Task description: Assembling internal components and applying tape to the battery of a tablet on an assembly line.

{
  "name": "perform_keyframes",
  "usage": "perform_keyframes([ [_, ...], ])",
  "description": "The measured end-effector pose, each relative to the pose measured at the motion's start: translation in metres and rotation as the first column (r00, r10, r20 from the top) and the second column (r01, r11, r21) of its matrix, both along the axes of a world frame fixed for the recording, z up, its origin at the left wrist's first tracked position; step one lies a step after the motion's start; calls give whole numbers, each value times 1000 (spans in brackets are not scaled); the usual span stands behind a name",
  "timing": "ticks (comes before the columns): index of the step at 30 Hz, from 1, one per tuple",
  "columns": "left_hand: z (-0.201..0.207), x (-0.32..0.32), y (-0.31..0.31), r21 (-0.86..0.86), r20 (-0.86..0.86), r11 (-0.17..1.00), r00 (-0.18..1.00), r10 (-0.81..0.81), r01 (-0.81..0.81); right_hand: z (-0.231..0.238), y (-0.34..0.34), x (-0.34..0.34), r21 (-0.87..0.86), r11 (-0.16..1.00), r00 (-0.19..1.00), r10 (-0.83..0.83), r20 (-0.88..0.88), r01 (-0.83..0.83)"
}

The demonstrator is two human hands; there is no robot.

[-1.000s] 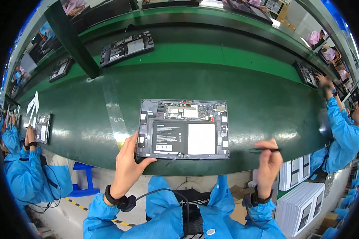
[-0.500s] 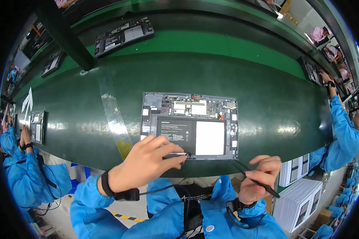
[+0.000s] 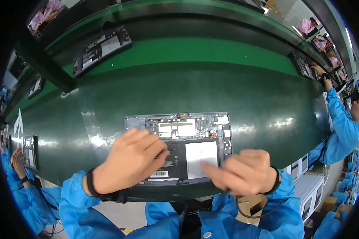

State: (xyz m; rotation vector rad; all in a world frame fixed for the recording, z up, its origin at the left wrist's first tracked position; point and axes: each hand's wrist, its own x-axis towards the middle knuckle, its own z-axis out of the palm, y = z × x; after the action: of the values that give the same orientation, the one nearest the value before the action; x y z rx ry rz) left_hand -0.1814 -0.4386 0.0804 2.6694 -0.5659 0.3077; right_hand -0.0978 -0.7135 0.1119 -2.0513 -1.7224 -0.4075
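Note:
An opened laptop base (image 3: 223,115) lies in front of me, with its circuit board (image 3: 187,128) and the black battery (image 3: 173,157) exposed. A white panel (image 3: 201,153) covers the battery's right part. Over the left side of the base, my left hand (image 3: 133,157) is closed, fingertips bent down; whatever is between them is hidden. My right hand (image 3: 245,171) is at the lower right corner, mostly curled, with its blurred index finger reaching over the white panel. Whether that finger touches the panel, and whether anything is inside the curled fingers, I cannot tell.
More opened laptop bases lie at the far left (image 3: 101,49), the left edge (image 3: 29,153) and the far right (image 3: 302,65). Clear tape (image 3: 93,129) is stuck to the green bench. Co-workers sit on both sides. White stacked panels (image 3: 313,195) stand at lower right.
My right hand has moved left and up over the base; the black pen-like tool it held no longer shows. My left hand has shifted slightly left. The base sits lower in view.

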Motion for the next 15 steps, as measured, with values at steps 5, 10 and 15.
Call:
perform_keyframes([
  [5,41,4,16,187,-8,981,999,-52,53,-18,21,-29,-184,981,995,73,70,-59],
  [10,85,-35,-1,404,-307,728,832,-462,553,-37,53,-7,-88,992,984,80,-157,-95],
  [15,61,-37,-2,213,-246,754,781,-574,621,-41,41,21,-183,961,943,146,-300,-207],
])
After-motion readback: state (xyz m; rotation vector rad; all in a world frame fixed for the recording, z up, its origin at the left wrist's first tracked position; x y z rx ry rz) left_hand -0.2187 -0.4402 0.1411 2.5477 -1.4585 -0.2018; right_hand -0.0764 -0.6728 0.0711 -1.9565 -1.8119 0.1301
